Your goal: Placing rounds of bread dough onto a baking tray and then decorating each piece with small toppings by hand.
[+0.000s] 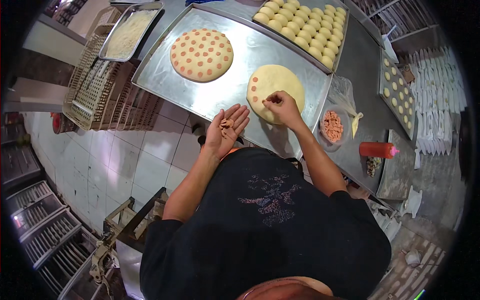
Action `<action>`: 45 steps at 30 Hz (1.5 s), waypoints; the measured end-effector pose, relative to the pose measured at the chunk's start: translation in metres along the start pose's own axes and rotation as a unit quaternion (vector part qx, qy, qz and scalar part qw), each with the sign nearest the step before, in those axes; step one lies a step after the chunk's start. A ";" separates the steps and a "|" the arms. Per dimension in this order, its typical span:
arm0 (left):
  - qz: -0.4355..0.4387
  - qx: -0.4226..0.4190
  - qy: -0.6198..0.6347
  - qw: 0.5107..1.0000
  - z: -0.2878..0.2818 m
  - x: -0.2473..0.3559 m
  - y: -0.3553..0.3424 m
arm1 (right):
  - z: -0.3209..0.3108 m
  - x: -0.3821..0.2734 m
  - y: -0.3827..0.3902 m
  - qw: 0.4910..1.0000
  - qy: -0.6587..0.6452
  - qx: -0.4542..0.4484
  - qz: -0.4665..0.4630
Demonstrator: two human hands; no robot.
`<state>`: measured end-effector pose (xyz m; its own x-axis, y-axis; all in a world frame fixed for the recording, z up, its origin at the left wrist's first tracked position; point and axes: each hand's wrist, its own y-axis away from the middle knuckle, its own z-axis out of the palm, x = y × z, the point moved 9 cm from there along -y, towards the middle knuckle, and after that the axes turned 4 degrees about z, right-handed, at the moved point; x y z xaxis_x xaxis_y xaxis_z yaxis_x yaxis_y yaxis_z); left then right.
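Note:
A large metal tray holds a round dough dotted with pink slices and a second round dough with several slices along its left side. My left hand is palm up just left of the second dough, fingers stretched out, holding a small heap of pink slices. My right hand is over that dough, thumb and forefinger pinched on a small pink slice. To its right, a clear bowl contains more pink pieces.
A tray of dough balls lies behind; a pan of pale flakes and stacked crates stand left. At right are a piping bag, red squeeze bottle and another tray. A metal machine stands behind me.

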<state>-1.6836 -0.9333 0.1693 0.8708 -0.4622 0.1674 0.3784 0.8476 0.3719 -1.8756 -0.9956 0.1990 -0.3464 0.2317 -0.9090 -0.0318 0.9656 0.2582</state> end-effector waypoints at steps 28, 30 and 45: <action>-0.004 0.071 -0.067 0.995 -0.018 -0.017 0.014 | 0.092 -0.095 0.048 0.927 0.212 -0.110 -0.290; -0.006 0.053 -0.060 0.997 -0.020 -0.020 0.012 | 0.087 -0.094 0.045 0.927 0.232 -0.093 -0.281; -0.030 0.005 -0.025 0.999 -0.009 -0.033 0.010 | 0.046 -0.073 0.025 0.963 0.152 -0.082 -0.207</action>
<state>-1.7058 -0.9072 0.1589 0.8302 -0.5244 0.1892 0.4256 0.8154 0.3923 -1.8077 -0.9833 0.2563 -0.5297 -0.2376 -0.8142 -0.3649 0.9304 -0.0341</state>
